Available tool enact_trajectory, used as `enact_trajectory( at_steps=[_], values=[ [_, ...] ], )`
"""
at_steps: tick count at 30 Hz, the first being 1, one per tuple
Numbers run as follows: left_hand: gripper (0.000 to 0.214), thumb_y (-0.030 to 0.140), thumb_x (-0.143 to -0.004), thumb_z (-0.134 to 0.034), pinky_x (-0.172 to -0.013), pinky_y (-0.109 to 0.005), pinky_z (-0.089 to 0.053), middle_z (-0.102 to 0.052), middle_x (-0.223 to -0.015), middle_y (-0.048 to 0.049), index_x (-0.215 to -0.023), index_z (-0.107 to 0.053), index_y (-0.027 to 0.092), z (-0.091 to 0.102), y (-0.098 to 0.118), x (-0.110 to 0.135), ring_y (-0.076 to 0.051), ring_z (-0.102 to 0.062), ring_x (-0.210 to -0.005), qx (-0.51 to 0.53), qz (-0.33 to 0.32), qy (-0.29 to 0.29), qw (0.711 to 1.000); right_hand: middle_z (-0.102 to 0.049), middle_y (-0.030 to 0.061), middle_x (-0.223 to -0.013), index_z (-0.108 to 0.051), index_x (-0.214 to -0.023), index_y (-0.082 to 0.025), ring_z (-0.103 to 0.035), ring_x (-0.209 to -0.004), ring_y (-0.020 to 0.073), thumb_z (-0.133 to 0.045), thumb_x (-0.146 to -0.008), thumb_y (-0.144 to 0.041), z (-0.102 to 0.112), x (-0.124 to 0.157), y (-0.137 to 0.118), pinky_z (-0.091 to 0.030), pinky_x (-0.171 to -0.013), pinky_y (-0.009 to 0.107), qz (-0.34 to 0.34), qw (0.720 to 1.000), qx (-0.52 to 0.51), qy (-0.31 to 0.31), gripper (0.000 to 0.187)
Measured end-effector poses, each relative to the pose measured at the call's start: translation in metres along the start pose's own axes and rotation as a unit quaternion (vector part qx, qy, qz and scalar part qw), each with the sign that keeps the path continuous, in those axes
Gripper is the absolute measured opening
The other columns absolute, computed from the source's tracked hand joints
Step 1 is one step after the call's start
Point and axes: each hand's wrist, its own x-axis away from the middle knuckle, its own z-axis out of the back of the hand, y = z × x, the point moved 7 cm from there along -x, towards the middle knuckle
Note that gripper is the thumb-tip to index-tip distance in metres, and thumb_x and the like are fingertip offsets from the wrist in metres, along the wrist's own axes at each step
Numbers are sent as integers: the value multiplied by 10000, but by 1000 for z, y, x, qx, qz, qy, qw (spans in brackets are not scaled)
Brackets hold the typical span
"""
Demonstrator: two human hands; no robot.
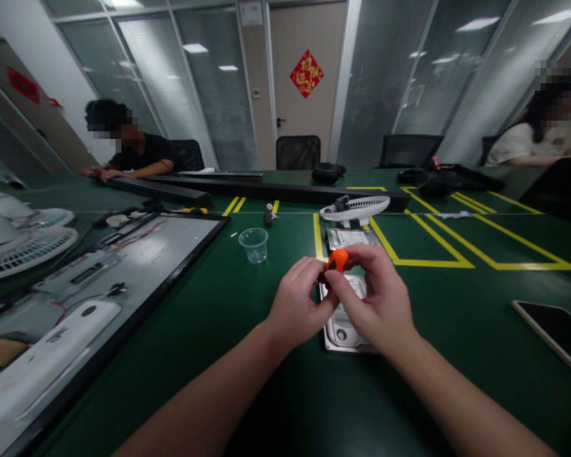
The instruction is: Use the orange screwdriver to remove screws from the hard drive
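An orange-and-black screwdriver (pixel 337 259) is held up in front of me, and its tip is hidden by my fingers. My right hand (pixel 378 295) pinches the handle between thumb and fingers. Closed beside it, my left hand (pixel 301 301) has its fingertips at the lower part of the screwdriver. Beneath both hands a silver hard drive (pixel 342 333) lies on the green table, partly covered by them. A second hard drive (pixel 354 237) with a white label lies just behind it.
A clear plastic cup (pixel 254 244) stands left of my hands. Farther left lies a large open panel (pixel 171 244) with a white device (pixel 52 355) on it. A white fan grille (pixel 354 208) sits behind the drives; a phone (pixel 556 333) lies right. Two people sit across the table.
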Motion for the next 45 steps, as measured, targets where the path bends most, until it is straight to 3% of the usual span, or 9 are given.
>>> enact_trajectory(
  at_steps=[6,15,18,22,31,38,45],
  values=[
    [82,191,-1003,-598,-727,-329,-473,-619,-854,-35,-926,-568,197,-3,4,-1,-188,-575,-811,4,-28,-24,999,-738,87,-1337,-576,-1489,-286,-713,-1225,260,-573,-1077,-301,-1,1,-6,-573,-1053,475,-3,999,-30,-45,413],
    [122,172,-926,-677,-726,-316,-493,-644,-899,-27,-1001,-587,206,1,-1,1,-180,-600,-808,9,2,12,1000,-721,35,-1048,-646,-1198,-270,-703,-953,216,-744,-980,-307,3,-1,0,-585,-847,390,4,1000,-4,15,242],
    [81,154,-952,-641,-735,-317,-488,-653,-904,-33,-987,-587,203,1,2,-1,-180,-602,-820,11,-6,1,1000,-730,49,-1127,-641,-1279,-275,-712,-1025,232,-734,-988,-320,3,0,0,-584,-908,417,-2,1000,-18,3,308],
    [42,164,-986,-610,-756,-324,-493,-665,-910,-39,-998,-596,202,-1,4,-1,-186,-613,-839,11,-14,-16,1000,-739,75,-1323,-586,-1475,-299,-711,-1215,256,-565,-1084,-302,0,1,-2,-562,-1050,472,-14,999,-40,-32,392],
    [102,164,-936,-665,-724,-311,-470,-624,-875,-20,-984,-584,203,2,2,0,-179,-590,-809,2,-13,12,1000,-727,47,-1093,-634,-1247,-277,-718,-997,230,-720,-995,-309,2,0,0,-604,-885,410,0,1000,-24,9,268],
    [92,142,-974,-590,-708,-315,-443,-608,-844,-24,-914,-554,202,0,7,-3,-176,-556,-784,3,-19,-13,1000,-732,77,-1330,-586,-1477,-290,-710,-1214,247,-576,-1081,-287,-1,1,-3,-560,-1047,448,-15,998,-39,-42,397],
    [143,157,-916,-672,-730,-315,-477,-646,-903,-31,-1025,-589,198,2,3,0,-186,-603,-827,-1,-10,16,1000,-724,39,-1129,-633,-1283,-280,-711,-1035,216,-707,-1008,-274,1,0,-1,-583,-910,387,5,1000,-18,-3,285]
  ],
)
